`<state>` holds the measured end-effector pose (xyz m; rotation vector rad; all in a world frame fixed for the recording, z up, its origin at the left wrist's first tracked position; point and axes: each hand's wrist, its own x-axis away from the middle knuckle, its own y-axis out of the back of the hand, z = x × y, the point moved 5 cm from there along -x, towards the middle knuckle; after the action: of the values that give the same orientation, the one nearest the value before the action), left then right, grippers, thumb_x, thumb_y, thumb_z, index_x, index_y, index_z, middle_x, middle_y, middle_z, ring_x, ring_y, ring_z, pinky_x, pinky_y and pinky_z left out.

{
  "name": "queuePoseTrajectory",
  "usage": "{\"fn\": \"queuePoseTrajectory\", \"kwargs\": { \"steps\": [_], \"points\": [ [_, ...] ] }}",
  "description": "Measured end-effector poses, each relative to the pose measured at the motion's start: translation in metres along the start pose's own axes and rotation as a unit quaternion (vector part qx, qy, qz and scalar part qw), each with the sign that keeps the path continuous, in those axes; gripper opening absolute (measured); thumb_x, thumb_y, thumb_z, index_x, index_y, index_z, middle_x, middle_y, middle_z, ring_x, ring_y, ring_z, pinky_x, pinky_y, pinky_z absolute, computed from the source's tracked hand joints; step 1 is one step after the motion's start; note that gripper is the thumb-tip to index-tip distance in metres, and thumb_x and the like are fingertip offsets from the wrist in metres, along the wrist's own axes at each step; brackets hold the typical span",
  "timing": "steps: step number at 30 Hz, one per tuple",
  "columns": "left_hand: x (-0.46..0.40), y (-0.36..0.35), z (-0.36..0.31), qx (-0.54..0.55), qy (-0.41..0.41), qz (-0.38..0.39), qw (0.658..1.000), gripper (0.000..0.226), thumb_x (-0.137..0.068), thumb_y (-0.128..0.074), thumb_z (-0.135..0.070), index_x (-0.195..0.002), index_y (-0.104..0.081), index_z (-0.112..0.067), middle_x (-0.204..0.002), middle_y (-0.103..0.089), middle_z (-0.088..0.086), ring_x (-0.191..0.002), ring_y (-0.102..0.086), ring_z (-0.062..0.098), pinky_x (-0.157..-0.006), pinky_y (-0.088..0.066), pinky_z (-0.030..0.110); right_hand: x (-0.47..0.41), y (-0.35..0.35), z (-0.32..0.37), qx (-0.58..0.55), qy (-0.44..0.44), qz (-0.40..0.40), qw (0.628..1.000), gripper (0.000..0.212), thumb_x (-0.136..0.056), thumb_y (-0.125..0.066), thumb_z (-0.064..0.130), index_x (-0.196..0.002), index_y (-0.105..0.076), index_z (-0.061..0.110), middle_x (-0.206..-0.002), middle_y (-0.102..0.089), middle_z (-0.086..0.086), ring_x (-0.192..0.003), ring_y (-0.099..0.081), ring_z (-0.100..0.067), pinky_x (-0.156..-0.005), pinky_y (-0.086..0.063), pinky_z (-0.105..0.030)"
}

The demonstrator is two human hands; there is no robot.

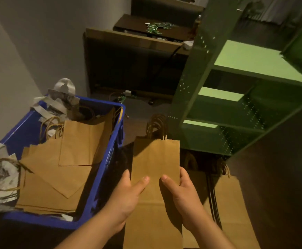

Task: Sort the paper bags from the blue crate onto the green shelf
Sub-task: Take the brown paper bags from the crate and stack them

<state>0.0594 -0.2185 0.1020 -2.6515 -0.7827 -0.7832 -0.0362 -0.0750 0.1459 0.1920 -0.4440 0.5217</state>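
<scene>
A narrow brown paper bag with twisted handles is held flat in front of me by both hands. My left hand grips its left edge, thumb on top. On its right edge sits my right hand, thumb also on top. The blue crate stands to the left, holding several flat brown bags and some white printed bags. The green shelf rises at the right, its visible boards bare. Below it lie more brown bags in a stack.
A dark wooden cabinet stands against the back wall, with small green packets scattered on its top. A grey wall runs along the left behind the crate. The floor around me is dark.
</scene>
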Motion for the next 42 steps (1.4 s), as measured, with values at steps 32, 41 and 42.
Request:
{"fn": "queuePoseTrajectory", "kwargs": {
  "steps": [32,41,42],
  "points": [
    [-0.054,-0.193,0.108,-0.27,0.049,-0.086,0.958,0.069,-0.103,-0.055,-0.045,-0.159,-0.024,-0.019,-0.164,-0.034,0.005,-0.149,-0.035,0.03,-0.119,-0.037,0.051,-0.027,0.189,-0.121,0.193,-0.127,-0.078,0.97,0.053,-0.099,-0.06,0.022,-0.149,-0.042,0.02,-0.106,-0.062,0.008,-0.086,-0.071,-0.015,-0.069,-0.061,-0.029],
    [-0.06,-0.201,0.114,-0.42,0.037,-0.092,0.902,0.059,-0.103,-0.048,-0.052,-0.148,-0.038,-0.015,-0.15,-0.034,0.006,-0.143,-0.033,0.029,-0.114,-0.039,0.047,-0.036,0.187,-0.139,0.226,-0.151,-0.104,0.957,0.067,-0.083,-0.062,0.042,-0.144,-0.045,0.016,-0.13,-0.06,-0.008,-0.102,-0.068,-0.024,-0.082,-0.063,-0.042],
    [-0.06,-0.2,0.115,-0.43,0.037,-0.098,0.897,0.06,-0.103,-0.049,-0.054,-0.148,-0.038,-0.016,-0.149,-0.032,0.007,-0.143,-0.029,0.03,-0.114,-0.038,0.047,-0.033,0.185,-0.137,0.228,-0.149,-0.106,0.956,0.068,-0.085,-0.063,0.041,-0.146,-0.043,0.017,-0.137,-0.055,-0.008,-0.111,-0.065,-0.025,-0.09,-0.061,-0.043]
  ]
}}
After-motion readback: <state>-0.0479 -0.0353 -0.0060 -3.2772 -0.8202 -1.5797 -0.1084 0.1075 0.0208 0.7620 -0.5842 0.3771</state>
